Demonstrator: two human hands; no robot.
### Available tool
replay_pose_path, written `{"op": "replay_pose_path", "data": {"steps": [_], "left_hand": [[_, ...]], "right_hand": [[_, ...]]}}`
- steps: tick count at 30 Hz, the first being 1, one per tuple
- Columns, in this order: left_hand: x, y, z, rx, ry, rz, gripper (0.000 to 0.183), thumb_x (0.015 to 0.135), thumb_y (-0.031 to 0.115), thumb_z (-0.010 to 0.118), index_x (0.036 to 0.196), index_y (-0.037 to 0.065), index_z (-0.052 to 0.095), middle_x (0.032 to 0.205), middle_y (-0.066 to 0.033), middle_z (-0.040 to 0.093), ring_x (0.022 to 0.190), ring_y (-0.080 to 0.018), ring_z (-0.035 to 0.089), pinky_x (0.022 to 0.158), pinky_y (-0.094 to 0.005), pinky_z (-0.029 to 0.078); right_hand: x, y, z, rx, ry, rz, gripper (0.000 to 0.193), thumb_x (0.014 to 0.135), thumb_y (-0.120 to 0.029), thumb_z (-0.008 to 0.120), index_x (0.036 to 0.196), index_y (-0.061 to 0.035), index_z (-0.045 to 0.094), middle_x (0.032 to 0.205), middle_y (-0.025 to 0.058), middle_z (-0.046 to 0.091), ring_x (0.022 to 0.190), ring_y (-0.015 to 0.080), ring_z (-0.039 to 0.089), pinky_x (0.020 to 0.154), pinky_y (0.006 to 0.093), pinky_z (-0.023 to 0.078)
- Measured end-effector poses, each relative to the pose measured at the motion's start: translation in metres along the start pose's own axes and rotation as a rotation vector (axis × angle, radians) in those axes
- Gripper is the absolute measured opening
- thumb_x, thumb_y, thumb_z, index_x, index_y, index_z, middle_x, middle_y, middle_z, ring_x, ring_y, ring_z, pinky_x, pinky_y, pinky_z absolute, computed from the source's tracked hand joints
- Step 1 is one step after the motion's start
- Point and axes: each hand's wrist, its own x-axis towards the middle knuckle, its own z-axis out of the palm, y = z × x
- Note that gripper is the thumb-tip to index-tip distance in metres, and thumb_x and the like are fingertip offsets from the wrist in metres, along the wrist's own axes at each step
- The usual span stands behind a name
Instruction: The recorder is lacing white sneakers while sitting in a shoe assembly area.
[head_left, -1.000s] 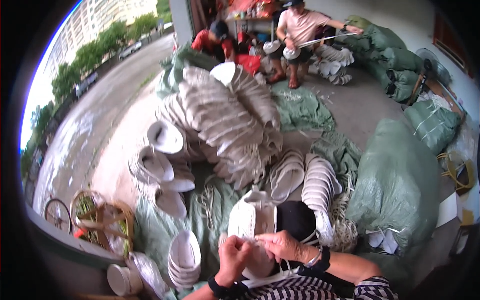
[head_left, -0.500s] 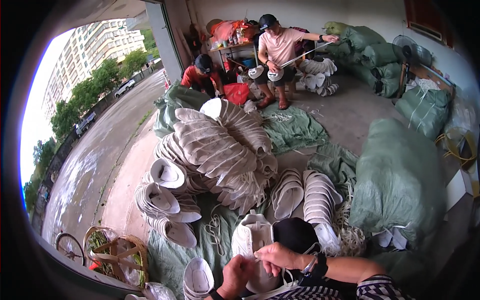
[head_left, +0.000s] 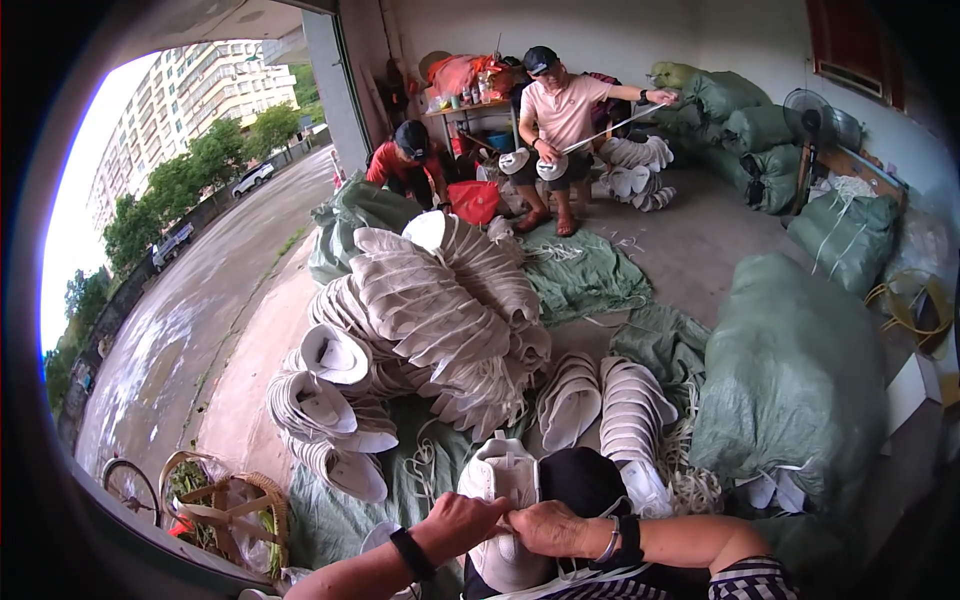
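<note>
A white shoe upper [head_left: 497, 474] stands toe toward me at the lower middle, beside a dark rounded form [head_left: 582, 480]. My left hand [head_left: 466, 522] reaches across it from the left, fingers closed in a pinch; what they grip is hidden. From the right, my right hand [head_left: 548, 527] meets it with fingertips pinched over the shoe's opening. White shoelace strands [head_left: 575, 573] trail beneath that hand, and it appears to grip a lace, though the pinch itself is covered. Part of another white upper [head_left: 380, 537] shows behind my left wrist.
Nested pale uppers [head_left: 430, 290] form a large heap ahead; further rows [head_left: 632, 410] stand nearer. A bulging green sack [head_left: 790, 370] is on the right, a wicker basket [head_left: 270, 500] lower left. Two people sit beyond, one stretching a white strip [head_left: 615, 128] over uppers.
My left hand has moved up and right onto the shoe, its forearm now further into view. The hands, apart before, now meet at the fingertips. The right hand shifted slightly.
</note>
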Motion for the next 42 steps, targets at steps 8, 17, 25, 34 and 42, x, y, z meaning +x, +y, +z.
{"op": "replay_pose_path", "data": {"steps": [8,17,25,34,42], "left_hand": [[-0.006,-0.006,0.024,-0.097,0.237,0.135,0.016,0.076,0.020,0.066,0.087,0.012,0.057,0.067,-0.0032,0.057,0.068,-0.0229,0.061,0.060,-0.0349,0.045],[-0.008,-0.019,0.045,-0.154,0.508,0.221,0.020,0.078,0.025,0.067,0.078,0.012,0.052,0.061,-0.0031,0.050,0.062,-0.0212,0.056,0.061,-0.0332,0.043],[0.000,-0.010,0.030,-0.722,0.503,-0.195,0.025,0.079,0.018,0.067,0.103,0.011,0.063,0.073,-0.0071,0.057,0.066,-0.0236,0.057,0.060,-0.0357,0.049],[0.020,0.005,0.032,-1.070,0.572,-0.251,0.019,0.092,0.018,0.055,0.090,0.003,0.067,0.083,-0.0035,0.060,0.084,-0.0148,0.053,0.079,-0.0298,0.042],[0.025,0.023,0.030,-1.104,0.624,-0.254,0.025,0.092,0.026,0.051,0.086,0.008,0.067,0.074,-0.0113,0.060,0.076,-0.0269,0.051,0.072,-0.0368,0.041]], "right_hand": [[0.005,0.001,-0.018,0.077,-0.093,0.106,0.020,0.086,-0.018,0.049,0.098,-0.0086,0.062,0.086,0.0201,0.064,0.087,0.0368,0.062,0.076,0.0459,0.048],[0.040,0.008,-0.026,0.185,-0.315,0.109,0.022,0.085,-0.020,0.052,0.096,-0.0020,0.058,0.085,0.0176,0.065,0.080,0.0325,0.064,0.070,0.0410,0.050],[0.036,0.000,-0.118,0.293,0.178,0.089,0.012,0.087,-0.015,0.057,0.089,-0.0036,0.056,0.061,0.0056,0.058,0.048,0.0124,0.057,0.043,0.0272,0.044],[0.020,0.012,-0.080,0.740,0.199,0.236,0.023,0.096,-0.022,0.044,0.092,-0.0034,0.056,0.063,0.0022,0.060,0.047,0.0061,0.054,0.044,0.0184,0.040],[0.011,0.006,-0.041,1.190,0.240,0.181,0.034,0.096,-0.029,0.048,0.107,-0.0008,0.064,0.096,0.0027,0.064,0.089,0.0055,0.056,0.076,0.0208,0.046]]}}
